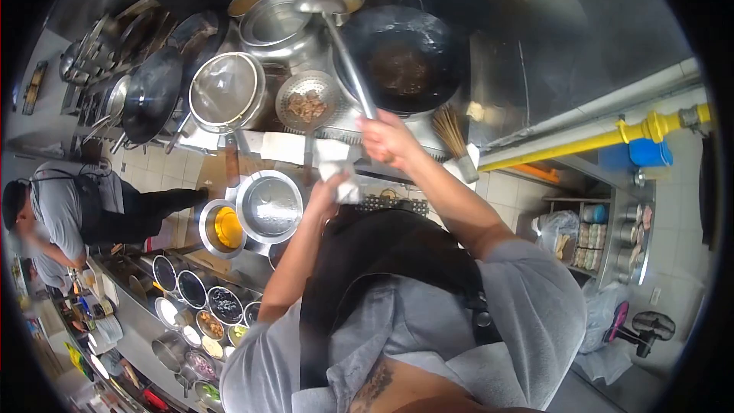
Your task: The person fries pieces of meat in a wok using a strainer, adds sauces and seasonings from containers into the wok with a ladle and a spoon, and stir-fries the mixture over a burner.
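My right hand (pixel 386 139) is wrapped round the handle of a long metal ladle (pixel 348 61). The ladle's bowl is up at the back of the stove, above the metal pots. Below and to the left, my left hand (pixel 327 193) grips a folded white cloth (pixel 341 176) close to my apron. A black wok (pixel 401 65) sits on the burner to the right of the ladle, with dark liquid or residue in its bottom. Left of the ladle, a perforated skimmer (pixel 287 116) holds browned pieces of food (pixel 308 106); its handle points towards me.
A fine-mesh strainer (pixel 223 90) and a large metal pot (pixel 256 19) stand left. A bamboo brush (pixel 451 134) leans at the stove's right edge, near a yellow pipe (pixel 566 147). Behind my left arm are a bowl of yellow liquid (pixel 227 227) and another person (pixel 65 203).
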{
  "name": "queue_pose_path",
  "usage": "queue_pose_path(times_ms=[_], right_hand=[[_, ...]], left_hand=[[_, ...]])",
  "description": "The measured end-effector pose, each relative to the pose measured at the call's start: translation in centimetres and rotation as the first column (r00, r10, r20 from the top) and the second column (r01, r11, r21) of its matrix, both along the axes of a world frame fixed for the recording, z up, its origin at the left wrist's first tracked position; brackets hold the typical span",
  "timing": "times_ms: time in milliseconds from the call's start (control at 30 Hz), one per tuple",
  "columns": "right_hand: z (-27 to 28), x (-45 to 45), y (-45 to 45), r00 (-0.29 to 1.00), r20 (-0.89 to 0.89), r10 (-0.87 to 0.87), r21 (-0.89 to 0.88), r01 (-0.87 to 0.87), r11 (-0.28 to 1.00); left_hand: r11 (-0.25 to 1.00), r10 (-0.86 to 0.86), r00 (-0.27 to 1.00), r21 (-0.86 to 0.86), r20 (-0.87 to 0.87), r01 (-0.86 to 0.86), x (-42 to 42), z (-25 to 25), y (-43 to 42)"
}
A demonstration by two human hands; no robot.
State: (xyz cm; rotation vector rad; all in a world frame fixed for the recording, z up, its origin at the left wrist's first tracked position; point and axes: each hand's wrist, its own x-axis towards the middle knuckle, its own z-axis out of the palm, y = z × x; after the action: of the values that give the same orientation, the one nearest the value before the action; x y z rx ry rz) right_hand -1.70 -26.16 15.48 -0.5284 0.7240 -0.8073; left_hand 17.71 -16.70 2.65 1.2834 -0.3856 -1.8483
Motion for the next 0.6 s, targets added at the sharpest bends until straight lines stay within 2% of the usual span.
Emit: queue_pose_path(times_ms=[33, 100, 133, 167, 200, 233, 267, 333, 367, 433, 500, 567, 600], right_hand=[[0.2, -2.9, 1.5, 0.998, 0.065, 0.005, -0.034, -0.003, 0.999], [-0.4, -8.1, 3.5, 0.987, -0.161, 0.000, -0.132, -0.022, 0.991], [-0.7, -10.1, 4.1, 0.918, -0.390, -0.067, -0.221, -0.022, 0.975], [-1.2, -12.1, 4.6, 0.795, -0.588, -0.148, -0.302, -0.046, 0.952], [-2.9, -14.6, 5.1, 0.597, -0.741, -0.308, -0.419, -0.053, 0.906], [-4.5, -17.0, 5.6, 0.352, -0.813, -0.463, -0.523, -0.093, 0.847], [-4.8, -18.9, 6.3, 0.352, -0.810, -0.469, -0.527, -0.084, 0.846], [-5.0, -22.0, 8.4, 0.183, -0.848, -0.498, -0.518, -0.085, 0.851], [-5.3, -22.9, 9.6, 0.183, -0.847, -0.498, -0.519, -0.083, 0.851], [-5.6, -24.4, 11.7, 0.243, -0.832, -0.498, -0.511, 0.009, 0.859], [-4.6, -25.9, 13.1, 0.213, -0.815, -0.539, -0.556, -0.023, 0.831], [-2.4, -27.8, 13.4, 0.182, -0.796, -0.578, -0.596, -0.064, 0.801], [-1.1, -29.3, 13.0, 0.036, -0.841, -0.539, -0.536, -0.176, 0.825]], left_hand=[[0.999, -0.033, 0.998, -0.001, -0.049, 0.033, -1.4, -0.6, -2.3], [0.997, -0.065, 0.990, 0.032, -0.127, 0.070, -4.2, -2.2, -7.0], [0.994, -0.092, 0.989, 0.048, -0.113, 0.098, -5.9, -1.9, -9.1], [0.990, -0.116, 0.988, 0.064, -0.098, 0.123, -7.5, -1.6, -11.2], [0.988, -0.132, 0.983, 0.061, -0.131, 0.141, -8.6, -3.6, -13.8], [0.985, -0.150, 0.975, 0.055, -0.163, 0.161, -9.5, -5.7, -16.0], [0.980, -0.142, 0.967, 0.106, -0.210, 0.167, -10.3, -5.1, -17.4], [0.963, -0.091, 0.952, 0.218, -0.292, 0.159, -12.2, -3.8, -19.7], [0.963, -0.093, 0.952, 0.218, -0.292, 0.160, -12.6, -4.2, -20.7], [0.903, -0.240, 0.951, 0.314, -0.197, 0.293, -12.7, -6.3, -22.6], [0.907, -0.229, 0.960, 0.323, -0.163, 0.271, -12.8, -6.8, -23.1], [0.904, -0.283, 0.959, 0.336, 0.009, 0.264, -13.2, -7.1, -23.2], [0.920, -0.260, 0.966, 0.306, 0.011, 0.244, -13.4, -7.1, -22.9]])
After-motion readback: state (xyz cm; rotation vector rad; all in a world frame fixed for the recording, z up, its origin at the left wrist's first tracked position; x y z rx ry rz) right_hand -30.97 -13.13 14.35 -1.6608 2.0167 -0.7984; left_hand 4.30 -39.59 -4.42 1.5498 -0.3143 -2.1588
